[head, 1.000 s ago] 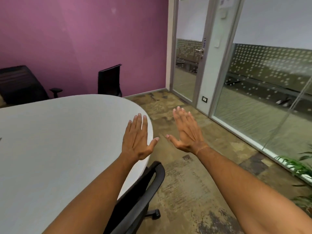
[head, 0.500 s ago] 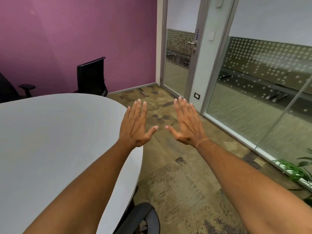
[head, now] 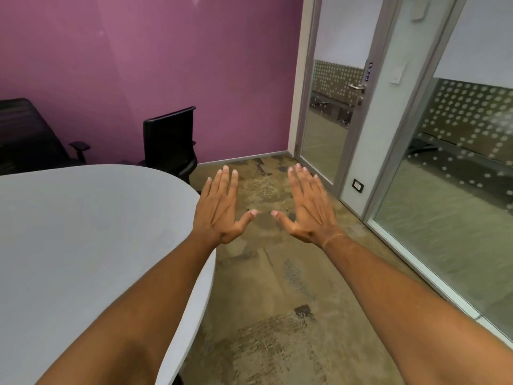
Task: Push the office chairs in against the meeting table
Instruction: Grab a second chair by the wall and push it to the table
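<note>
Your two bare arms reach forward from the bottom of the view. Your left hand (head: pixel 219 209) is held flat, back up, fingers spread, its grip holding nothing; it hovers over the rounded end of the pale grey worktop (head: pixel 83 245). Your right hand (head: pixel 306 208) is flat and spread in the same way, its grip also empty, over the mottled brown carpet (head: pixel 263 315) beside the worktop. The two thumbs point toward each other with a small gap between them. At the far edge of the worktop a black office chair (head: pixel 169 140) stands with its tall back toward the purple wall (head: pixel 152 65). A second dark chair (head: pixel 25 134) sits at the far left, partly cut off. To the right are a glass door (head: pixel 327 115) and a frosted-dot glass partition (head: pixel 458 168).
</note>
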A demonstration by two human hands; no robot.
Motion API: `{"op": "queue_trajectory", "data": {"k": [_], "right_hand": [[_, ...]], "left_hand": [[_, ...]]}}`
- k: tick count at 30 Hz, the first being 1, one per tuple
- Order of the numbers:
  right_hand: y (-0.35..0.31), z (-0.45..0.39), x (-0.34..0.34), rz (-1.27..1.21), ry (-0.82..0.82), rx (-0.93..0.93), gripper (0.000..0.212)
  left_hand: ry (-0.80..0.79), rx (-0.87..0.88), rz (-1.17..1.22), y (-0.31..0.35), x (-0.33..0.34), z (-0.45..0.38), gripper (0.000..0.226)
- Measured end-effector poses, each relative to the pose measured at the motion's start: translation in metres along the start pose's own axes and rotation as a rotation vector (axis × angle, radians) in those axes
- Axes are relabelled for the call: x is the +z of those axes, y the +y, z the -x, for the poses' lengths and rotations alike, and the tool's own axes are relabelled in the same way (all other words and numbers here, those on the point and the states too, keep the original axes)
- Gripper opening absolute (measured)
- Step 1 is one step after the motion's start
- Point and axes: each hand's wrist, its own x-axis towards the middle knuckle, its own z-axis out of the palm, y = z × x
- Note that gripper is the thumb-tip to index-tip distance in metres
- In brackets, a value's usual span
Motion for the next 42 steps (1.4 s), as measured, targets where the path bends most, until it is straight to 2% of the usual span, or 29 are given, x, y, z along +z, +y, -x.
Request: {"op": "queue_trajectory", "data": {"k": [11, 26, 42], "right_hand": [[0.092, -0.138, 0.090, -0.076, 0.011, -0.032, 0.097], [0.182, -0.409, 0.214, -0.145, 0.031, -0.122, 0.095], [0.247, -0.682, 0.352, -0.225, -0.015, -0.416, 0.094]], "left_hand": [[0.014, -0.097, -0.021, -0.015, 0.084, -0.144, 0.100], [-0.014, -0.226, -0.094, -0.125, 0.191, -0.383, 0.098], [0.020, -0.499, -0.208, -0.225, 0.284, -0.585, 0.096]]}}
